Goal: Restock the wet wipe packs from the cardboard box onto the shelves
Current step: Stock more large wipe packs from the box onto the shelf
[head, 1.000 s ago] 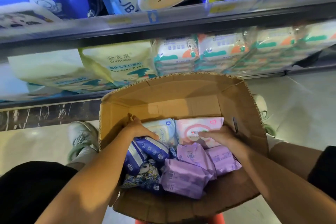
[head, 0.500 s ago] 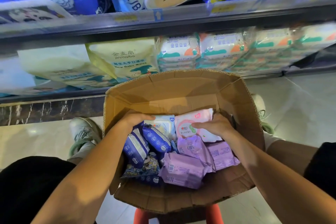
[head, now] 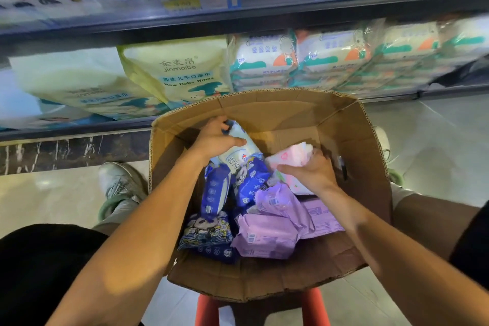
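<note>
Head view: "jinmaibo New Baby Wipes" bag (head: 182,71) is facing out; left hand (head: 214,140) is gripping a white-blue pack (head: 239,151), right hand (head: 309,172) is pinching a pink pack (head: 288,155) by the cardboard box (head: 357,156) far wall.

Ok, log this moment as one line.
stage: picking from cardboard box | left hand: grips white-and-blue wipe pack | right hand: grips pink wipe pack | purple packs: in box

Bare forearms, black shorts (head: 39,267), and pale grey sneakers (head: 119,182) with green heel trim.
</note>
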Motion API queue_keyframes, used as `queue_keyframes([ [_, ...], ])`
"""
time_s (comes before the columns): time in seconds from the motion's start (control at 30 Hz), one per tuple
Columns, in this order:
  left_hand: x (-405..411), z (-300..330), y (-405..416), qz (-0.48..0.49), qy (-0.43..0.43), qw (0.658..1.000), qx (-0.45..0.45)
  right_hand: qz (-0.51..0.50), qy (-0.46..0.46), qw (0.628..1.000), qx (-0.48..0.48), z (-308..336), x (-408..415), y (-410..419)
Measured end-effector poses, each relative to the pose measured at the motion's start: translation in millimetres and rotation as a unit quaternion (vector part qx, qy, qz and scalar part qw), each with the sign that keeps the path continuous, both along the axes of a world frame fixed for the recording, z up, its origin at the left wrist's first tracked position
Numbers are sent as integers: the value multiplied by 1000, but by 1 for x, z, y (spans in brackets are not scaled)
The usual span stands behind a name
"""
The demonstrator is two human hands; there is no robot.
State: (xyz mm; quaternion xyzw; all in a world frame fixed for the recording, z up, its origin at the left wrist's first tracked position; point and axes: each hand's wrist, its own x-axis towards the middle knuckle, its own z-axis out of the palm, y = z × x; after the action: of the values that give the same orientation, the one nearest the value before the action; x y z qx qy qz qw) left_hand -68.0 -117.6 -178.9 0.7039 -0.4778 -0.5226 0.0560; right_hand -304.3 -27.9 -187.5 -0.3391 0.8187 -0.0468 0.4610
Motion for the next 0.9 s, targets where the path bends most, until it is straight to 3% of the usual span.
queue_keyframes([
  [0.13, -10, -3, -4, -89, -80, 993, -5, 10, -11, 1000, 15, 1, 2, -5],
  [0.27, -15, -3, -3, -106, -157, 982, 13, 2, -39, 999, 24, 8, 1, -3],
  [0.5, 9, -13, 4, -193, -225, 954, 50, 19, -37, 999, 29, 2, -1, -3],
  [0.67, 19, -24, 11, -150, -156, 973, 75, 42, -16, 998, 38, 2, -3, -4],
  [0.8, 17, -12, 25, -106, -166, 979, 51, 20, -7, 1000, -6, 14, -2, -3],
  [0.9, 21, 21, 31, -86, -203, 975, -21, 24, -11, 998, -56, 40, 4, -8],
])
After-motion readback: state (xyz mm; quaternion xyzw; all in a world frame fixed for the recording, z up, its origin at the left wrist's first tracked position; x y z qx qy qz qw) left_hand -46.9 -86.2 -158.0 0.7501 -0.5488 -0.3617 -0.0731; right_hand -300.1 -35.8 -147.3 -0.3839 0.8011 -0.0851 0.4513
